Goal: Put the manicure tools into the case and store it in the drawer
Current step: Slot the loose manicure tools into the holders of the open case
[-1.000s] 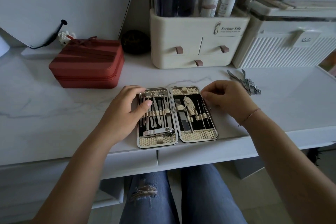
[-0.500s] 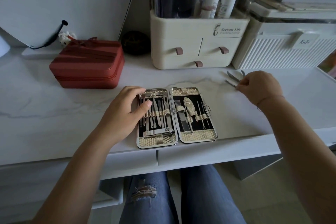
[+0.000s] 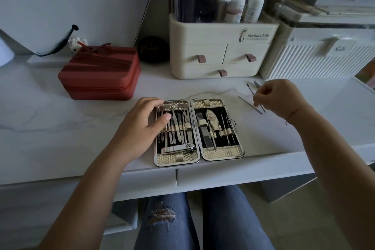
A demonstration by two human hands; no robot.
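The gold manicure case (image 3: 223, 152) lies open flat near the desk's front edge, both halves holding several metal tools under elastic loops. My left hand (image 3: 142, 128) rests on the case's left edge, fingers spread, thumb over the tools. My right hand (image 3: 280, 97) is to the right of the case, fingers pinched on a thin metal manicure tool (image 3: 252, 92) that slants up and to the left. A second thin tool (image 3: 250, 104) lies on the desk just beneath it. Two closed drawer fronts (image 3: 243, 176) run under the desk edge.
A red zipped box (image 3: 101, 73) stands at the left. Behind the case is a cream organizer (image 3: 221, 50) with small drawers and bottles, and a white ribbed box (image 3: 320, 61) at the right. A round dark object (image 3: 153, 48) sits by the wall. My knees are under the desk.
My right hand left the case's right edge, went to the loose tools at the right, and has now lifted a thin one. My left hand stayed on the case.
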